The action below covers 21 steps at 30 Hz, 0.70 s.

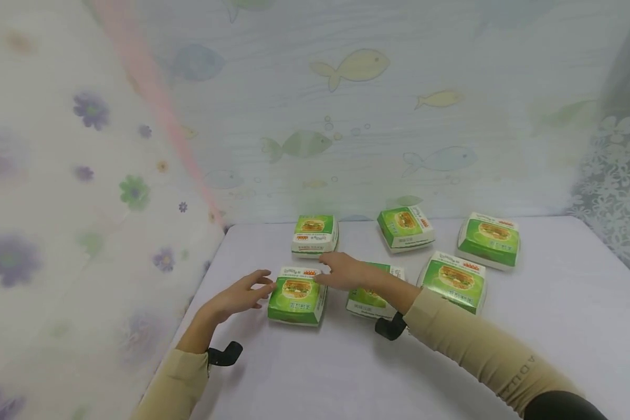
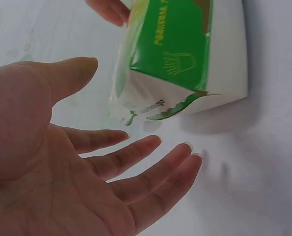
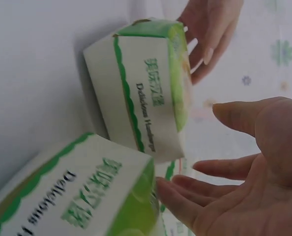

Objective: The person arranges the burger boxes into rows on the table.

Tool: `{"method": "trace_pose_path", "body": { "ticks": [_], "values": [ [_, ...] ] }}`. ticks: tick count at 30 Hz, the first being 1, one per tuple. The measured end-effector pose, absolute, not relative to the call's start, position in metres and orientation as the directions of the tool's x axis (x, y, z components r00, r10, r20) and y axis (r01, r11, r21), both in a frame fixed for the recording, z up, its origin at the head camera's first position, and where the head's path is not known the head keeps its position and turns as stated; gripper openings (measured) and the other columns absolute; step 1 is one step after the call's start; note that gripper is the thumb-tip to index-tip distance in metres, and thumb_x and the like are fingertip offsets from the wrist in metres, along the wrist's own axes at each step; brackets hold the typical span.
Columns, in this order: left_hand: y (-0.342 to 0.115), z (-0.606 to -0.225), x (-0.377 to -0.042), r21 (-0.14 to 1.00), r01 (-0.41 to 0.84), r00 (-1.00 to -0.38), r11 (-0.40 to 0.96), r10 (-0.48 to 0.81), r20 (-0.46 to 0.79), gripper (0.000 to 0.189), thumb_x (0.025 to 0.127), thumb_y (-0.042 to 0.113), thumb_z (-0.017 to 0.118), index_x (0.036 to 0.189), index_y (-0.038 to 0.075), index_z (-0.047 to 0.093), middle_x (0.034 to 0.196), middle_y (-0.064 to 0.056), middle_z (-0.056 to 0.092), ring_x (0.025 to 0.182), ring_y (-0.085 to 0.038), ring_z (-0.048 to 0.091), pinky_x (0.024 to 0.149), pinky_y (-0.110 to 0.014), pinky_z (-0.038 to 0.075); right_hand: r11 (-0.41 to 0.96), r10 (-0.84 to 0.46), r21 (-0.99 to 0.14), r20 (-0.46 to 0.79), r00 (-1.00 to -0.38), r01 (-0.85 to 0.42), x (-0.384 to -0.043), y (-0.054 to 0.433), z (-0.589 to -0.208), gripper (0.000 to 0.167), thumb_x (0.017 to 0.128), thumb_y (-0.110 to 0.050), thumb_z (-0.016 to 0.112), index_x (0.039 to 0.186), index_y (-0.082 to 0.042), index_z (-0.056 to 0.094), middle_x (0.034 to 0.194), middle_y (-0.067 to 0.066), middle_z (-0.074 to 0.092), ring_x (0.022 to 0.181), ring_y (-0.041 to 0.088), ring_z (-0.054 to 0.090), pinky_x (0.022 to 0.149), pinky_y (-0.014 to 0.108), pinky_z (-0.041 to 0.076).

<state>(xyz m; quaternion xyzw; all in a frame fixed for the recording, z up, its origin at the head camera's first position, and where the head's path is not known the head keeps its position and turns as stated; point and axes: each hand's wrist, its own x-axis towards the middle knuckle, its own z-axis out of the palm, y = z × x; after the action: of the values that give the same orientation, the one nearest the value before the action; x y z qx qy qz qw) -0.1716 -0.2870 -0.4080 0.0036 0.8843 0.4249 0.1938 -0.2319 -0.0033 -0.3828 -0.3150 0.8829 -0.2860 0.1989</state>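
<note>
A green and white hamburger box point(image 1: 296, 296) lies flat on the white table with a hand on either side of it. My left hand point(image 1: 238, 297) is at its left edge, fingers spread and relaxed; the left wrist view shows a gap between these fingers and the box point(image 2: 178, 49). Over the box's upper right corner reaches my right hand point(image 1: 343, 271), thumb and fingers apart and nothing gripped. In the right wrist view, its open palm point(image 3: 249, 182) faces the box point(image 3: 141, 93). Partly hidden below the right forearm is a second hamburger box point(image 1: 367, 306).
Behind the hands stands another matching box point(image 1: 315, 236). Farther right are a tilted box point(image 1: 406, 228), one at the far right point(image 1: 488, 240), and one beside the right forearm point(image 1: 454, 282). Patterned curtains point(image 1: 346, 116) border the table's back and left.
</note>
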Motion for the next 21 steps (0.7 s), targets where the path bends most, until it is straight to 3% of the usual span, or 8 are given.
{"method": "trace_pose_path", "body": {
  "ticks": [6, 10, 13, 21],
  "values": [
    [-0.289, -0.419, -0.16, 0.768, -0.187, -0.918, 0.613, 0.169, -0.358, 0.072, 0.1, 0.045, 0.065, 0.156, 0.007, 0.039, 0.152, -0.019, 0.047, 0.123, -0.03, 0.06, 0.095, -0.042, 0.056, 0.637, -0.665, -0.623, -0.148, -0.732, -0.453, -0.224, -0.011, -0.391, 0.056, 0.105, -0.028, 0.06, 0.146, 0.007, 0.046, 0.146, 0.023, 0.052, 0.139, 0.035, 0.047, 0.116, 0.047, 0.04],
    [-0.29, -0.423, -0.158, 0.776, -0.194, -0.915, 0.601, 0.174, -0.363, 0.072, 0.098, 0.046, 0.068, 0.154, 0.008, 0.042, 0.151, -0.018, 0.048, 0.122, -0.03, 0.06, 0.095, -0.044, 0.055, 0.621, -0.67, -0.64, -0.134, -0.73, -0.452, -0.223, -0.013, -0.394, 0.03, 0.104, -0.025, 0.062, 0.118, 0.001, 0.06, 0.113, 0.015, 0.064, 0.104, 0.027, 0.061, 0.089, 0.04, 0.053],
    [-0.291, -0.423, -0.159, 0.777, -0.18, -0.912, 0.604, 0.194, -0.362, 0.07, 0.099, 0.046, 0.066, 0.152, 0.005, 0.044, 0.15, -0.018, 0.049, 0.122, -0.029, 0.061, 0.094, -0.044, 0.056, 0.626, -0.67, -0.628, -0.13, -0.731, -0.462, -0.223, -0.014, -0.398, 0.02, 0.103, -0.025, 0.063, 0.097, -0.007, 0.058, 0.09, 0.006, 0.06, 0.079, 0.019, 0.056, 0.067, 0.032, 0.048],
    [-0.294, -0.426, -0.175, 0.773, -0.142, -0.911, 0.619, 0.223, -0.346, 0.057, 0.106, 0.041, 0.056, 0.145, 0.0, 0.053, 0.143, -0.017, 0.056, 0.114, -0.024, 0.061, 0.092, -0.041, 0.057, 0.74, -0.589, -0.497, -0.153, -0.793, -0.453, -0.214, -0.014, -0.401, 0.026, 0.103, -0.032, 0.063, 0.087, -0.01, 0.06, 0.074, 0.0, 0.06, 0.063, 0.012, 0.052, 0.054, 0.026, 0.042]
  ]
}}
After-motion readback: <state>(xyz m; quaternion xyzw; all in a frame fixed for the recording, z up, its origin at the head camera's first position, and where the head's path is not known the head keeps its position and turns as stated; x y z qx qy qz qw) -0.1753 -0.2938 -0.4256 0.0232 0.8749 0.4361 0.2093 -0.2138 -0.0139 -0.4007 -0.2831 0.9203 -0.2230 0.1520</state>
